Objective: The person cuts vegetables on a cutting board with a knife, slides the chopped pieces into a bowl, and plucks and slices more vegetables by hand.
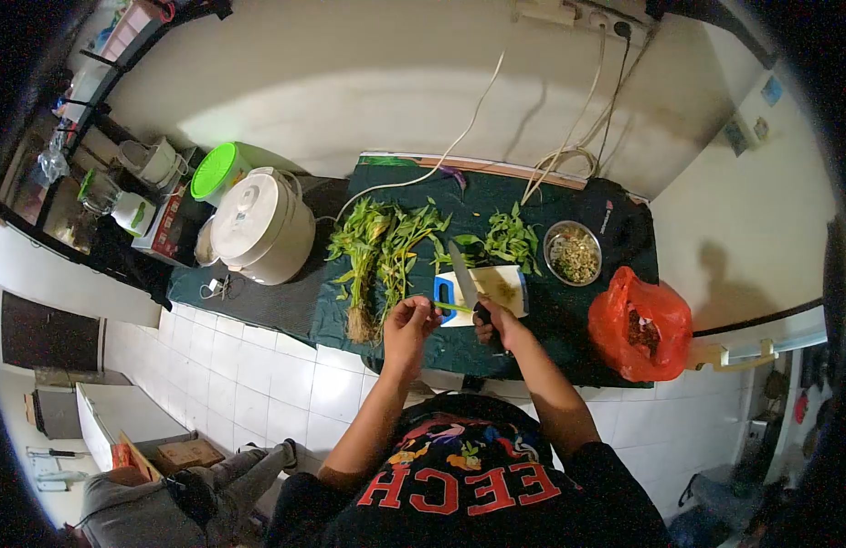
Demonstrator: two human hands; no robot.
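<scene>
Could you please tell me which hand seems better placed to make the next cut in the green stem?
Probably the right hand: it already grips the knife by its handle, close to the cutting board, while the left hand is occupied holding the green stem.

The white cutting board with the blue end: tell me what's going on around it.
A person's left hand holds a thin green stalk over the white, blue-ended cutting board, while the right hand grips a black-handled knife, blade pointing away. Leafy green bunches, some with roots on, lie to the left, and more leafy stems lie behind the board. To the right are a round metal bowl of small pieces and a red plastic bag.
</scene>
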